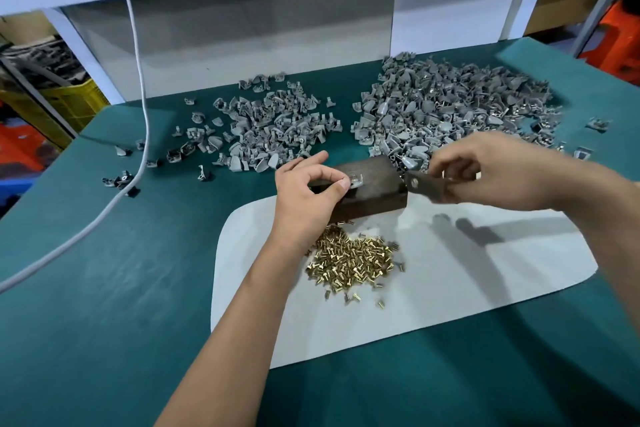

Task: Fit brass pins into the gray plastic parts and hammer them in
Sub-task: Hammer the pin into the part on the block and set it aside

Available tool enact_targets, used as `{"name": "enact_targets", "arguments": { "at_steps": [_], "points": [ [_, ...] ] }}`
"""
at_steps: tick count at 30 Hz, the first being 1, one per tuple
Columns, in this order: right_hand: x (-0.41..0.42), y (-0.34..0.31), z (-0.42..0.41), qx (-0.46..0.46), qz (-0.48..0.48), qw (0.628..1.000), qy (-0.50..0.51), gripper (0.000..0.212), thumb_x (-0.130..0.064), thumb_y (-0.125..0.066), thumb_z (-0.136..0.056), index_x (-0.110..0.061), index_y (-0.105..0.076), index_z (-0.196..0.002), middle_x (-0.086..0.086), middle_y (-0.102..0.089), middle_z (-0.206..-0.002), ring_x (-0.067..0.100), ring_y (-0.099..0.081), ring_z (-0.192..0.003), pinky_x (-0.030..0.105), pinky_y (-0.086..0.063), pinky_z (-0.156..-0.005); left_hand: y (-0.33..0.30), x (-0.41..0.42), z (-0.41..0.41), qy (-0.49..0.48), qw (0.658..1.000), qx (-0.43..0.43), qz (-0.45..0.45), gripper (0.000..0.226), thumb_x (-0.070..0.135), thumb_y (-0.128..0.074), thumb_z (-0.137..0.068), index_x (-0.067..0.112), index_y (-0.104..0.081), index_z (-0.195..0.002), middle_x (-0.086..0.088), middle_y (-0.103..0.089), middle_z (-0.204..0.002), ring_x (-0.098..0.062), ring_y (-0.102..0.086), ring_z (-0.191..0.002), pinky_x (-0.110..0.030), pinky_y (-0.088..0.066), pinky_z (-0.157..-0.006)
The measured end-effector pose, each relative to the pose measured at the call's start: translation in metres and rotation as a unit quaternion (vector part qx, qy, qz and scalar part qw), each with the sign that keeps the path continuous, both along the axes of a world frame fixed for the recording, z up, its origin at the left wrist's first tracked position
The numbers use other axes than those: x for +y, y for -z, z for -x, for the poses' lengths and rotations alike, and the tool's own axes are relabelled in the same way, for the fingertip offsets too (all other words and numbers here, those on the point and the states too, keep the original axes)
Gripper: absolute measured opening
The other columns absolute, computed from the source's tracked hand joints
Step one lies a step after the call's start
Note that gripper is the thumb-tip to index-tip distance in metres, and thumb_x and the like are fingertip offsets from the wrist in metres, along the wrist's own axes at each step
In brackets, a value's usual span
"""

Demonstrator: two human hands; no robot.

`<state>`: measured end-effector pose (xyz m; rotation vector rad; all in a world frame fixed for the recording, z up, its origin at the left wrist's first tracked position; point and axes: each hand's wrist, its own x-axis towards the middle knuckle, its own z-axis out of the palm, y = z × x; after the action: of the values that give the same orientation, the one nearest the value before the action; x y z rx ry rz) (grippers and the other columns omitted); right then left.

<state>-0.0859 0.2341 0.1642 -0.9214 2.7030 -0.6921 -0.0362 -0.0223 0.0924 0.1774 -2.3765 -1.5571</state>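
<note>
A dark metal block [374, 189] sits at the far edge of a white mat [450, 281]. On top of the block lies one gray plastic part [356, 181], pinched between thumb and forefinger of my left hand [306, 191]. My right hand [485, 173] grips a dark, blurred hammer [424, 185] whose head hovers just right of the block's top edge. A heap of brass pins [353, 260] lies on the mat just in front of the block. Two heaps of gray plastic parts lie behind: a left heap [273, 128] and a larger right heap [457, 107].
The green table cover [121, 253] runs to the edges. A gray cable [138, 87] hangs down and crosses the table's left side. Stray gray parts [119, 180] lie at the left, and a few at the far right [597, 123]. A gray wall panel stands behind.
</note>
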Motion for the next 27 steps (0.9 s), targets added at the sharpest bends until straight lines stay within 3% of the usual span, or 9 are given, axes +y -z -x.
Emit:
{"name": "enact_targets", "arguments": {
  "at_steps": [2,5,8,10,13,17,20,24,27],
  "points": [
    [0.005,0.008,0.0,-0.025,-0.033,0.999,-0.001,0.02,-0.011,-0.08,-0.081,-0.03,-0.071,-0.078,-0.012,-0.07,-0.069,0.005,-0.064,-0.063,0.03,-0.051,-0.066,0.0,0.0,-0.001,0.004,1.0,0.0,-0.018,0.017,0.013,-0.079,-0.087,0.028,-0.077,-0.079,0.005,-0.061,-0.138,-0.015,-0.036,-0.143,-0.026,-0.022,-0.112],
    [0.005,0.016,0.0,-0.041,-0.104,0.994,0.006,0.018,-0.017,-0.086,-0.077,-0.029,-0.073,-0.077,-0.016,-0.07,-0.068,0.0,-0.063,-0.062,0.018,-0.047,-0.059,-0.001,0.001,-0.001,0.002,1.0,0.0,-0.03,0.017,0.012,-0.078,-0.087,0.027,-0.077,-0.078,0.005,-0.061,-0.139,-0.015,-0.035,-0.143,-0.027,-0.021,-0.112],
    [0.005,0.01,0.0,-0.056,-0.129,0.99,0.006,0.011,-0.026,-0.086,-0.08,-0.031,-0.076,-0.081,-0.018,-0.073,-0.074,0.0,-0.068,-0.07,0.028,-0.057,-0.071,-0.001,0.002,0.0,0.0,1.0,0.001,-0.027,0.019,0.012,-0.078,-0.087,0.028,-0.077,-0.077,0.004,-0.061,-0.14,-0.015,-0.034,-0.143,-0.026,-0.02,-0.11],
    [0.0,0.0,-0.002,-0.049,-0.087,0.995,0.008,0.01,-0.025,-0.083,-0.084,-0.032,-0.076,-0.08,-0.018,-0.074,-0.075,-0.002,-0.069,-0.071,0.021,-0.056,-0.068,-0.001,0.002,-0.001,-0.001,1.0,0.002,-0.021,0.02,0.012,-0.078,-0.087,0.029,-0.076,-0.076,0.004,-0.061,-0.14,-0.015,-0.034,-0.144,-0.024,-0.019,-0.108],
    [-0.03,0.0,-0.008,0.073,0.012,0.997,0.039,0.014,-0.027,-0.078,-0.087,-0.038,-0.071,-0.082,-0.023,-0.07,-0.075,-0.01,-0.064,-0.073,0.007,-0.045,-0.061,-0.001,0.002,0.0,-0.004,1.0,0.009,-0.018,0.021,0.012,-0.078,-0.086,0.029,-0.075,-0.074,0.005,-0.061,-0.14,-0.015,-0.034,-0.143,-0.02,-0.019,-0.105],
    [-0.075,0.023,-0.016,0.119,0.073,0.99,0.027,0.021,-0.033,-0.077,-0.088,-0.034,-0.07,-0.108,-0.016,-0.068,-0.094,0.003,-0.063,-0.087,0.028,-0.054,-0.078,0.0,0.003,-0.001,0.013,1.0,0.025,-0.009,0.021,0.012,-0.078,-0.087,0.029,-0.075,-0.076,0.005,-0.06,-0.142,-0.015,-0.031,-0.145,-0.037,-0.022,-0.119],
    [-0.077,0.038,-0.012,0.134,0.103,0.985,0.032,0.016,-0.031,-0.079,-0.086,-0.028,-0.074,-0.101,-0.011,-0.069,-0.093,0.01,-0.063,-0.089,0.037,-0.053,-0.086,0.003,0.001,0.001,0.02,0.999,0.038,-0.01,0.009,0.023,-0.075,-0.09,0.025,-0.078,-0.082,0.007,-0.06,-0.141,-0.019,-0.035,-0.144,-0.051,-0.026,-0.12],
    [-0.063,0.047,-0.001,0.172,0.154,0.958,0.167,0.021,-0.032,-0.083,-0.082,-0.026,-0.076,-0.101,-0.021,-0.061,-0.078,-0.009,-0.056,-0.073,0.01,-0.042,-0.067,0.009,-0.025,0.012,-0.105,0.991,0.04,0.071,0.017,0.037,-0.066,-0.095,0.026,-0.078,-0.095,0.014,-0.06,-0.136,-0.015,-0.033,-0.136,-0.05,-0.03,-0.116],
    [-0.049,0.051,0.011,0.185,0.154,0.922,0.305,0.041,-0.026,-0.085,-0.082,-0.021,-0.07,-0.12,-0.01,-0.064,-0.084,0.003,-0.055,-0.068,0.019,-0.043,-0.071,0.021,-0.053,0.017,-0.159,0.968,0.016,0.192,0.018,0.029,-0.066,-0.096,0.028,-0.075,-0.111,0.006,-0.06,-0.14,-0.02,-0.032,-0.136,-0.038,-0.029,-0.112]
  ]
}}
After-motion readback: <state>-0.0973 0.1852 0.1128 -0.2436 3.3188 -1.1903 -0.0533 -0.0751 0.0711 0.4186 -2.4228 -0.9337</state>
